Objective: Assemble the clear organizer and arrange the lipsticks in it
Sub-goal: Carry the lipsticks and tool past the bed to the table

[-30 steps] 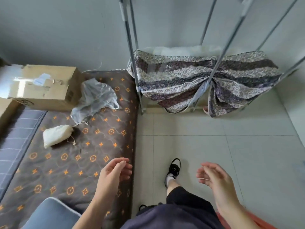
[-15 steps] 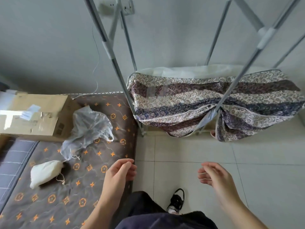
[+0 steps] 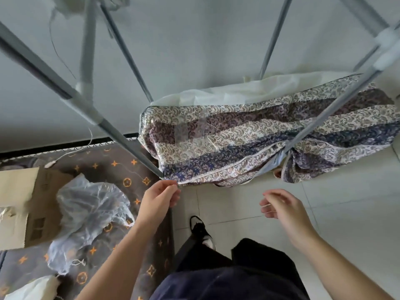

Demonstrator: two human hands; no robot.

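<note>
No clear organizer or lipsticks show in the head view. My left hand [image 3: 160,200] reaches forward, its thumb and forefinger pinched on the lower left hem corner of a patterned fabric cover [image 3: 238,144] that hangs bunched on a grey metal pole frame [image 3: 121,135]. My right hand [image 3: 281,208] hovers over the tiled floor [image 3: 346,202] to the right, below the fabric, with fingers loosely curled and apart and nothing in them.
A brown patterned mat [image 3: 121,167] lies at the left with a cardboard box [image 3: 17,191], a crumpled clear plastic bag [image 3: 91,204] and a white drawstring pouch [image 3: 32,286] on it. My shoe [image 3: 201,232] stands on the tiles. Frame poles cross overhead.
The view has tilted up and moved closer to the frame. Both hands have reached forward, and my left hand has arrived at the fabric's hem corner.
</note>
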